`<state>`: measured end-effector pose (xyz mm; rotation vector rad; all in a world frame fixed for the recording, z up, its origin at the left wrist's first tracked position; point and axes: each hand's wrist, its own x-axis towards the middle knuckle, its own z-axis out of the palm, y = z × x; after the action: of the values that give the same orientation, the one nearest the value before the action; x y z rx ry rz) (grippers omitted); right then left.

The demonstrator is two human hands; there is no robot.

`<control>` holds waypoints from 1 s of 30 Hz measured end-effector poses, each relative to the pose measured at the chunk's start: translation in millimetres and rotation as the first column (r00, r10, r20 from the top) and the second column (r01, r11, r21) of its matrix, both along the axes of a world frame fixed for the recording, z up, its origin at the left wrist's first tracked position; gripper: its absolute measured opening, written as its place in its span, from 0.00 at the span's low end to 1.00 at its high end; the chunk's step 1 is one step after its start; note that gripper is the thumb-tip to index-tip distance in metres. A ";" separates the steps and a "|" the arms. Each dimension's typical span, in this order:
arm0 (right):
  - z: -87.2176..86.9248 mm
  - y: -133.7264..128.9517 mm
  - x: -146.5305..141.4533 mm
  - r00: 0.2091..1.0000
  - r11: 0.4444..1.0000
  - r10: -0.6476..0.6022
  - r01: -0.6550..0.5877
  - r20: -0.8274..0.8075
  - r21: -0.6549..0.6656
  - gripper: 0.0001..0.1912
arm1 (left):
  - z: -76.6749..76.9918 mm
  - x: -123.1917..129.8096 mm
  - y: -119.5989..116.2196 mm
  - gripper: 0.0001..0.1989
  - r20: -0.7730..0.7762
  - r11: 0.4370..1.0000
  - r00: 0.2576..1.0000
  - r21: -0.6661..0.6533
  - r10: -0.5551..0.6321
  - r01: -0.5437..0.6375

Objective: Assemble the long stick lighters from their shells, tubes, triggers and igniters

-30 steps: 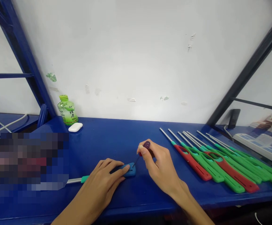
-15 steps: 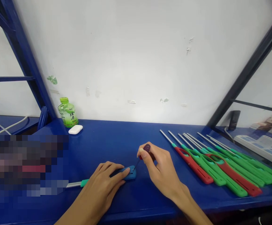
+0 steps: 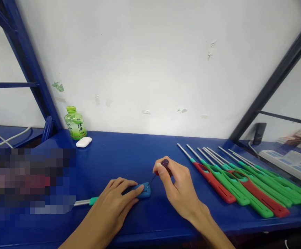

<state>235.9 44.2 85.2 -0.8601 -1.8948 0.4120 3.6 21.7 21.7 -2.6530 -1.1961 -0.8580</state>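
A blue long-necked gas lighter (image 3: pixel 145 192) lies flat on the table, its metal tube pointing left. My left hand (image 3: pixel 116 197) presses down over the lighter's body and grips it, hiding much of the middle. In my right hand (image 3: pixel 177 185) is a small screwdriver (image 3: pixel 165 163) with a dark red handle, pinched between thumb and fingers. The screwdriver leans to the right, its thin shaft slanting down to the end of the blue lighter, where the tip meets a small hole.
Several green and red lighters (image 3: pixel 254 193) lie in a row at the right. A green tea bottle (image 3: pixel 75 123) and a white earbud case (image 3: pixel 84 142) stand at the back left. A blurred-out patch (image 3: pixel 23 183) covers the left. A white power strip (image 3: pixel 290 166) sits far right.
The screwdriver handle has tilted slightly to the right, with my right hand shifting a little the same way. My left hand stays on the blue lighter.
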 end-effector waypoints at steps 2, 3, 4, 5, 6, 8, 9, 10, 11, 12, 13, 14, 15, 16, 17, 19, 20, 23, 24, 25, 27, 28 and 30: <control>0.1 0.0 0.4 1.000 1.000 0.002 -0.002 0.010 -0.006 0.16 | 0.1 -0.2 0.2 0.17 0.001 1.000 1.000 0.000 0.002 -0.002; 0.3 -0.1 0.6 1.000 1.000 0.004 -0.004 0.012 -0.008 0.16 | 0.3 -0.3 0.4 0.17 0.001 1.000 1.000 0.001 0.003 -0.003; 0.6 -0.1 0.8 1.000 1.000 0.007 -0.007 0.014 -0.009 0.16 | 0.4 -0.3 0.6 0.17 0.002 1.000 1.000 0.003 0.003 -0.003; 1.2 -0.1 0.8 1.000 1.000 0.007 -0.007 0.019 -0.008 0.15 | 0.6 -0.3 0.8 0.17 0.001 1.000 1.000 0.003 0.003 -0.003; 1.9 0.0 0.7 1.000 1.000 0.004 -0.004 0.024 -0.003 0.15 | 0.7 -0.1 1.0 0.17 0.001 1.000 1.000 0.004 0.002 -0.002; 3.5 0.5 -0.5 0.999 1.000 0.002 -0.002 0.032 0.002 0.15 | 0.8 0.4 1.2 0.17 0.000 1.000 1.000 0.006 0.001 -0.001; 4.0 0.9 -1.6 0.999 1.000 0.008 -0.008 0.038 -0.002 0.14 | 0.8 0.6 1.2 0.17 -0.001 1.000 1.000 0.006 0.000 0.000; 4.1 1.5 -3.0 0.999 1.000 0.017 -0.017 0.044 -0.009 0.14 | 0.8 0.7 1.2 0.17 -0.003 1.000 1.000 0.007 0.000 0.000; 3.7 2.1 -4.5 0.998 0.999 0.028 -0.027 0.048 -0.018 0.12 | 0.7 0.7 1.1 0.17 -0.004 1.000 1.000 0.008 -0.001 0.001; 2.7 2.7 -5.9 0.998 0.999 0.034 -0.033 0.049 -0.024 0.10 | 0.5 0.6 0.9 0.17 -0.005 1.000 1.000 0.009 -0.001 0.001; 1.2 3.4 -7.1 0.998 0.999 0.029 -0.028 0.048 -0.027 0.07 | 0.3 0.4 0.8 0.17 -0.006 1.000 1.000 0.010 -0.001 0.001; -0.6 4.0 -7.7 0.999 1.000 0.013 -0.012 0.045 -0.020 0.08 | 0.2 0.1 0.6 0.17 -0.007 1.000 1.000 0.011 0.000 0.000; -2.3 4.6 -7.8 0.999 1.000 -0.012 0.012 0.041 -0.005 0.11 | 0.0 -0.1 0.5 0.17 -0.007 1.000 1.000 0.012 0.001 -0.001; -3.7 5.1 -7.3 0.999 0.999 -0.038 0.037 0.038 0.014 0.15 | -0.1 -0.2 0.3 0.17 -0.007 1.000 1.000 0.013 0.004 -0.003; -4.5 5.4 -6.3 0.998 0.998 -0.059 0.057 0.039 0.034 0.16 | -0.2 -0.3 0.2 0.17 -0.007 1.000 1.000 0.015 0.005 -0.005; -4.2 5.6 -3.6 0.996 0.995 -0.077 0.074 0.039 0.069 0.16 | 0.1 -0.1 0.2 0.17 -0.007 1.000 1.000 0.018 0.005 -0.005; -3.2 5.6 -2.6 0.997 0.996 -0.063 0.061 0.036 0.073 0.16 | 0.4 0.1 0.3 0.17 -0.007 1.000 1.000 0.020 0.003 -0.003; -0.4 5.4 -2.6 0.996 0.995 0.094 -0.094 -0.004 0.030 0.21 | 1.5 0.8 1.1 0.17 -0.010 1.000 1.000 0.023 0.001 -0.001; -0.3 5.3 -3.9 0.989 0.989 0.147 -0.147 -0.031 0.018 0.23 | 1.8 1.1 1.5 0.17 -0.012 1.000 1.000 0.024 0.002 -0.002; -0.8 5.3 -5.7 0.984 0.985 0.170 -0.169 -0.056 0.019 0.24 | 2.0 1.3 1.7 0.17 -0.014 1.000 1.000 0.026 0.003 -0.003; -2.5 5.2 -9.5 0.991 0.993 0.104 -0.098 -0.089 0.068 0.21 | 2.0 1.5 1.8 0.17 -0.017 0.999 1.000 0.033 0.007 -0.006; -3.3 5.1 -11.0 0.995 0.994 0.042 -0.032 -0.092 0.104 0.19 | 1.8 1.6 1.6 0.16 -0.019 0.999 1.000 0.037 0.008 -0.007; -3.4 4.8 -12.3 0.997 0.990 -0.025 0.035 -0.071 0.139 0.17 | 1.3 1.6 0.8 0.16 -0.022 0.999 1.000 0.045 0.010 -0.009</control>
<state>223.6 49.0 81.8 -0.7703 -1.8215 0.2838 5.2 22.5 23.0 -2.6123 -1.1700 -0.8408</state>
